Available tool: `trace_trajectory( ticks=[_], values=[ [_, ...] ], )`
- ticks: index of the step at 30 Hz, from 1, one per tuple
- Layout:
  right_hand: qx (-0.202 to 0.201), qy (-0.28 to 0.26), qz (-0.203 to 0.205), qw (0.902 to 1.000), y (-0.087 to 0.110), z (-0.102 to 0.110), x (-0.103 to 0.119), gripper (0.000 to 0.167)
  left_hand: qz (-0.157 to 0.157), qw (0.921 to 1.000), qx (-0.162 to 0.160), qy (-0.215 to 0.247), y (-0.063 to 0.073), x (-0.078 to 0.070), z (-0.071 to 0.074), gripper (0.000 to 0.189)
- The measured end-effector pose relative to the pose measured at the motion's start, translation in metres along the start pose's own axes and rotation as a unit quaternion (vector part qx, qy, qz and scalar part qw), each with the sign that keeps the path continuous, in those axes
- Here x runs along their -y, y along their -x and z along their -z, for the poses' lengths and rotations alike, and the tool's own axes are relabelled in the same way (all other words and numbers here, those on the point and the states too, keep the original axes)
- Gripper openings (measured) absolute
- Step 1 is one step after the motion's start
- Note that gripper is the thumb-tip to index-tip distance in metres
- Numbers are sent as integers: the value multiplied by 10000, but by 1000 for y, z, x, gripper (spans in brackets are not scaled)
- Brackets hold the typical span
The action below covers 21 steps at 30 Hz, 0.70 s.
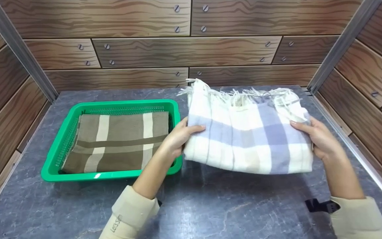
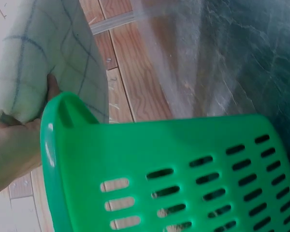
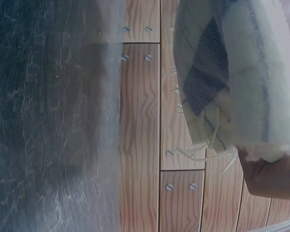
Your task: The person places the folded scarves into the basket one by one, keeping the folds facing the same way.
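Note:
A folded white scarf with lavender and beige bands (image 1: 244,136) is held up over the table, its fringe along the far edge. My left hand (image 1: 179,136) grips its left side, thumb on top and the other fingers hidden beneath. At the opposite side my right hand (image 1: 320,139) grips it the same way. In the left wrist view the scarf (image 2: 53,53) rises beyond the rim of the green basket (image 2: 159,150). The right wrist view has the scarf (image 3: 256,72) with fringe strands hanging from a corner.
Left of the scarf, a green plastic basket (image 1: 111,175) stands on the grey marbled table (image 1: 211,205). Inside it lies a folded brown cloth with cream stripes (image 1: 121,132). Wood-patterned panels (image 1: 184,51) wall the back and both sides, with metal posts at the corners.

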State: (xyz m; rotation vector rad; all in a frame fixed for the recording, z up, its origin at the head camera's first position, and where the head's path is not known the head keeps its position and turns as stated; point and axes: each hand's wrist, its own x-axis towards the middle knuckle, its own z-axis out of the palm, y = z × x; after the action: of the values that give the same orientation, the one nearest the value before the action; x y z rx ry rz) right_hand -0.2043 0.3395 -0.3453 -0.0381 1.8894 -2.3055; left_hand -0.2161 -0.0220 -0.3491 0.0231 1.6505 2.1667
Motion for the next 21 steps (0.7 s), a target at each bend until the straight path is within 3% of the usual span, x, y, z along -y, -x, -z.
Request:
trace_trajectory(
  ticks=[11,21],
  values=[
    [-2,-177,-10,9998,-1,-17,2,22,-160,9997,-126,-144,9,-5,14,51],
    [238,-256,0,9994,-2,-33,1,30,-232,9996,-132,-26,19,-7,32,50]
  ],
)
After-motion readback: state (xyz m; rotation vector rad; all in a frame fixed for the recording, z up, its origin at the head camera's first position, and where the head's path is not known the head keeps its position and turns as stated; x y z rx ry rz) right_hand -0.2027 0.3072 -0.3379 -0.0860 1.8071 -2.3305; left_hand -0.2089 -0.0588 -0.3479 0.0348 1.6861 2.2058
